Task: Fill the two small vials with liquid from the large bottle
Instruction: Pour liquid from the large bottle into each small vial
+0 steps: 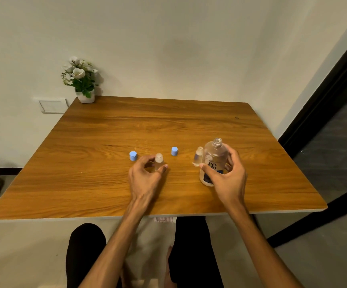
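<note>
A pale, plain wall (168,38) backs a square wooden table (127,125) with warm orange-brown grain and rounded corners. At the table's far left corner stands a small white pot of white flowers (80,79), and a white wall switch plate (53,106) sits on the wall just beside it. A dark door frame (324,100) runs down the right side of the head view, and the person's dark-clad knees show below the near table edge.

The large bottle (214,161) stands upright on the table, right of centre. It is clear plastic with an open threaded neck, no cap on it, and a label with dark lettering and a dark blue lower band. The right hand (227,175) is curled around its body, thumb across the label and fingers behind, gripping it.

Two small vials are in view, both clear, upright and uncapped. One vial (197,156) stands just beside the large bottle on its left side; whether they touch cannot be told. The other vial (159,161) stands near the middle of the table, where the left hand (145,175) is loosely cupped about its base, thumb and fingers near it; whether they actually press on it cannot be told.

Two light blue caps rest on the table, one cap (133,156) left of the left hand and the second cap (174,151) between the two vials.
</note>
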